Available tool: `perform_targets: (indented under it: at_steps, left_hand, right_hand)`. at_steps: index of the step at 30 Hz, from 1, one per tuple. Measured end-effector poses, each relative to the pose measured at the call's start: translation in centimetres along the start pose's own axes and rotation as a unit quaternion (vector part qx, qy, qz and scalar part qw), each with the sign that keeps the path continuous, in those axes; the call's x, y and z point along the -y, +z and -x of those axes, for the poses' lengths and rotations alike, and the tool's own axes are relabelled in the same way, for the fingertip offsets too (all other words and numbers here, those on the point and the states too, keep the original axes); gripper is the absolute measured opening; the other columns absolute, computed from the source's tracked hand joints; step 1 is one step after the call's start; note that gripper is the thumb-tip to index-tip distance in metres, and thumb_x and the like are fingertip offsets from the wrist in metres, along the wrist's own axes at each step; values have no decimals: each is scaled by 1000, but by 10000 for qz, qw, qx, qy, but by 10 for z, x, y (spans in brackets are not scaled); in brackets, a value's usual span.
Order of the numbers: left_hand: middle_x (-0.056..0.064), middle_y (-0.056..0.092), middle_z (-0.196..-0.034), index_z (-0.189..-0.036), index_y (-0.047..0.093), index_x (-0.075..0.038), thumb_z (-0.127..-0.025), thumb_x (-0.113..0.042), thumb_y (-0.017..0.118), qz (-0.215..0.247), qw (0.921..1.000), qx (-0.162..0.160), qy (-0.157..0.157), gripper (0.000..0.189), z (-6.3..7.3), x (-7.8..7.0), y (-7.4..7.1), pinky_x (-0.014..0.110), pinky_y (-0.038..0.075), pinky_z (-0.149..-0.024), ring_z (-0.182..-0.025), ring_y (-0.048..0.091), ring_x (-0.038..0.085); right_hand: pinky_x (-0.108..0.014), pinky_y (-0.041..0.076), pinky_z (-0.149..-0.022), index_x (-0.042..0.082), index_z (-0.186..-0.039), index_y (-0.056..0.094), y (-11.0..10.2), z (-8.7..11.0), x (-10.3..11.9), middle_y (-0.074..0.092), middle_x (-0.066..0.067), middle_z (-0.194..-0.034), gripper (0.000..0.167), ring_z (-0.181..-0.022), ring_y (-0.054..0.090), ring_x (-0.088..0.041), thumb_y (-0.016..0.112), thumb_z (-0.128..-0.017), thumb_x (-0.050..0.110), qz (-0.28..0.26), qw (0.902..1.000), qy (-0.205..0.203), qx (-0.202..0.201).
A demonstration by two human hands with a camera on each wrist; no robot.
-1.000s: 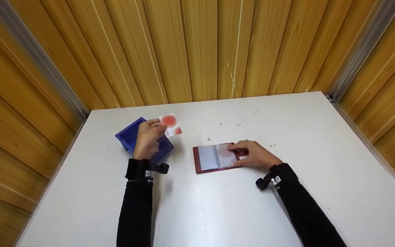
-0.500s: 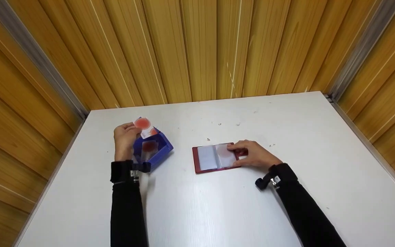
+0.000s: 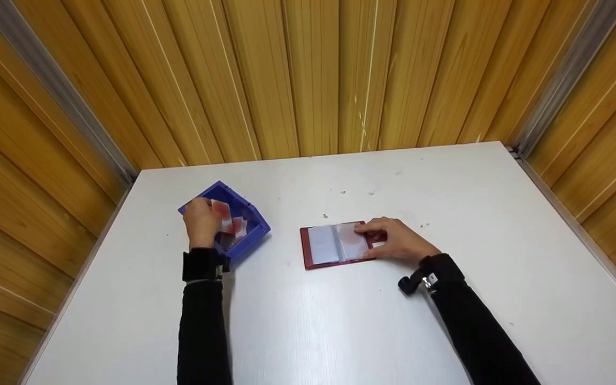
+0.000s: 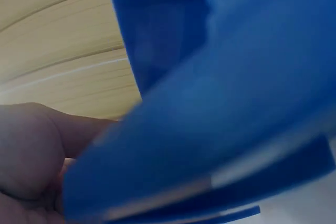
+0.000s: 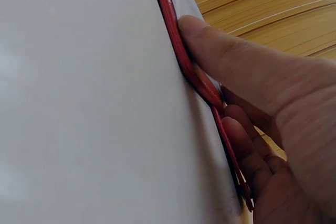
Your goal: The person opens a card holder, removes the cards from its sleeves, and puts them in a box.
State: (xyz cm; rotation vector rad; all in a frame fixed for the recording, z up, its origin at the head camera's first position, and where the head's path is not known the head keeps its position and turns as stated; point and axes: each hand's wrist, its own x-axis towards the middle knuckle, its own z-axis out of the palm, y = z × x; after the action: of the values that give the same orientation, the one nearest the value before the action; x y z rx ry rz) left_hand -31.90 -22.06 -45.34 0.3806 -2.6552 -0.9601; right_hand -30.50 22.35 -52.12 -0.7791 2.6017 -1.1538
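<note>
My left hand [image 3: 201,222] reaches over the near-left wall of a blue plastic bin [image 3: 246,247], pinching a white card with red circles [image 3: 221,209] inside it. Other red-printed cards [image 3: 239,227] lie at the bin's bottom. The bin's wall [image 4: 210,108] hides most of the fingers in the left wrist view. To the right, a dark red card holder [image 3: 306,251] lies spread on the table, clear sleeves [image 3: 323,246] facing up. My right hand [image 3: 401,240] holds its right side, the thumb [image 5: 226,51] against the red edge in the right wrist view.
The white table [image 3: 308,331] backs onto a yellow wood-patterned wall [image 3: 313,80], with similar walls at both sides. Small dark marks [image 3: 343,192] dot the tabletop behind the card holder.
My left hand has moved left and down into the bin with the card. The cards inside the bin have come into view. My right hand and the card holder have stayed still.
</note>
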Motion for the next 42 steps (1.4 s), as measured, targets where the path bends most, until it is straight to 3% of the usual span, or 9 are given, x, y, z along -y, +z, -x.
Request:
perform_targets:
  at_steps: [6,10,18,30,36,42]
  left_hand:
    - [32,73,-99,-86,73,6,-83,3,65,-558,9980,94,271,10,5,-8,10,61,53,-89,-99,69,53]
    - [34,72,-103,-89,74,8,-85,2,64,-763,9966,168,269,13,7,-10,16,62,53,-90,-101,68,56]
    - [32,73,-103,-91,75,7,-79,4,70,-708,9964,440,159,13,13,-19,23,59,56,-88,-99,69,53]
    - [34,73,-103,-93,74,10,-84,1,66,-1078,9934,332,225,15,16,-17,29,59,56,-86,-97,71,51]
    - [34,73,-104,-103,74,12,-91,-5,65,-1744,9842,191,250,23,17,-17,37,58,58,-84,-98,71,51]
    - [30,74,-104,-105,75,9,-97,-6,59,-2295,9728,246,208,24,18,-20,47,55,60,-80,-96,74,45]
  right_hand:
    - [-30,53,-95,18,-135,70,0,0,0,68,-3,-126,61,-107,63,-20,91,-79,31,-282,9996,9,24]
    - [-29,53,-95,17,-135,70,0,0,0,68,-3,-126,61,-107,62,-20,92,-79,30,-318,9995,-2,35]
    - [-29,54,-94,18,-135,70,0,-1,0,69,-2,-124,62,-106,63,-20,92,-78,31,-262,9997,3,31]
    - [-29,53,-93,18,-135,70,3,-2,-1,69,-2,-123,61,-105,61,-20,91,-79,32,-238,9997,-44,31]
    - [-26,53,-94,17,-135,70,2,-2,0,68,-2,-124,61,-106,63,-18,91,-79,31,-194,9998,-30,68]
    - [-28,53,-95,18,-135,70,1,0,0,68,-3,-128,61,-107,62,-20,91,-79,31,-188,9998,-9,32]
